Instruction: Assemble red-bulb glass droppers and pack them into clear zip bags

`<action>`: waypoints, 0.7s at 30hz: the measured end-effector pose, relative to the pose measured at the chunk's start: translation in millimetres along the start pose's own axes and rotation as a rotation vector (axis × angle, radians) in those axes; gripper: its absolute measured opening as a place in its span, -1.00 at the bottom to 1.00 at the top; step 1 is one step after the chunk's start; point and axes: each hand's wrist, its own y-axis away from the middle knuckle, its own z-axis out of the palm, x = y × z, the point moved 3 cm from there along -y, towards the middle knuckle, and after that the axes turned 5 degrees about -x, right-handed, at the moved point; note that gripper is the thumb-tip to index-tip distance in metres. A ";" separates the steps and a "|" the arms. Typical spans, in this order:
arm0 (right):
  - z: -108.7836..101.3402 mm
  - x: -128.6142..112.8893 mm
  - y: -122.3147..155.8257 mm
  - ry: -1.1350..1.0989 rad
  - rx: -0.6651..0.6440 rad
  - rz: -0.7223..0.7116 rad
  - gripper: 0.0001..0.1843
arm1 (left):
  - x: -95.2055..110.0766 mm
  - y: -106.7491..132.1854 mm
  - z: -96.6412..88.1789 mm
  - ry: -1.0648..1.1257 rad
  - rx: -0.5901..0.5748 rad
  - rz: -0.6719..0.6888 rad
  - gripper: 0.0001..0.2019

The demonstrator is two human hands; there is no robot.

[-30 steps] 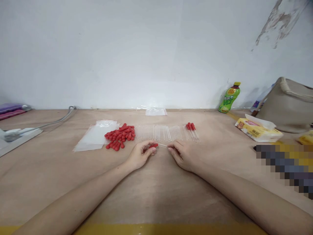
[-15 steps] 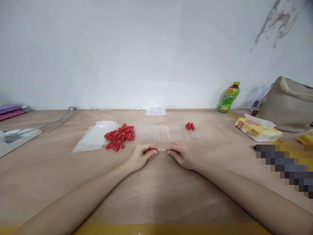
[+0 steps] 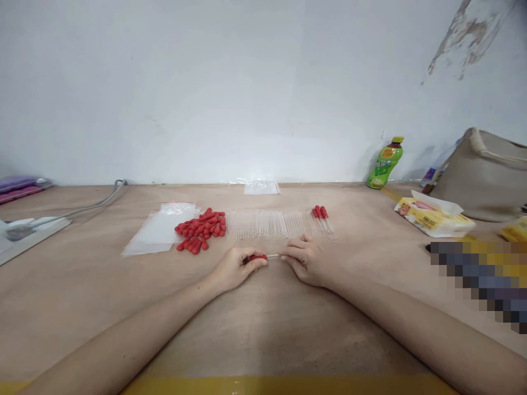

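Note:
Between thumb and fingers, my left hand [image 3: 239, 269] pinches a red rubber dropper bulb [image 3: 258, 257]. A thin clear glass tube [image 3: 272, 256] runs from the bulb's mouth to my right hand [image 3: 304, 260], whose fingers are closed on it. The tube lies about level, its right end hidden by the fingers. Beyond my left hand is a heap of loose red bulbs [image 3: 201, 227]. A row of clear glass tubes [image 3: 265, 224] lies side by side behind both hands. To the right of the row, a few droppers with red bulbs on their tubes [image 3: 323, 219] lie together.
Clear zip bags [image 3: 152, 233] lie left of the bulbs, and another bag [image 3: 262, 188] is by the wall. On the right stand a green drink bottle [image 3: 385, 164], a yellow tissue pack [image 3: 436, 219] and a beige bag [image 3: 486, 178]. A power strip [image 3: 37, 236] with a cable is at left.
The bulb and tube have come slightly lower and nearer to me. My left fingers have shifted, showing more of the bulb; both hands keep their hold.

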 end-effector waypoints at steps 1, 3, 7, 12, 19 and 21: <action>-0.3 -1.2 -0.2 0.006 0.008 -0.016 -0.77 | 1.3 0.4 -0.4 -0.015 0.004 0.007 -0.77; -1.0 -3.7 -0.9 0.010 0.017 -0.042 -0.76 | 3.8 1.3 -1.1 -0.037 0.011 0.026 -0.79; -1.5 -7.2 -2.8 0.023 0.022 -0.045 -0.74 | 6.9 2.4 -1.7 -0.070 0.017 0.068 -0.79; 2.5 -9.1 -3.7 -0.014 0.015 -0.001 -0.71 | 7.2 2.9 -1.4 -0.106 0.012 0.094 -0.79; 3.2 -13.7 -6.5 -0.164 -0.134 0.145 -0.72 | 7.0 4.7 0.4 -0.203 0.000 0.217 -0.83; 2.1 -15.7 -8.4 -0.201 -0.187 0.195 -0.71 | 6.4 5.0 1.5 -0.229 0.009 0.255 -0.84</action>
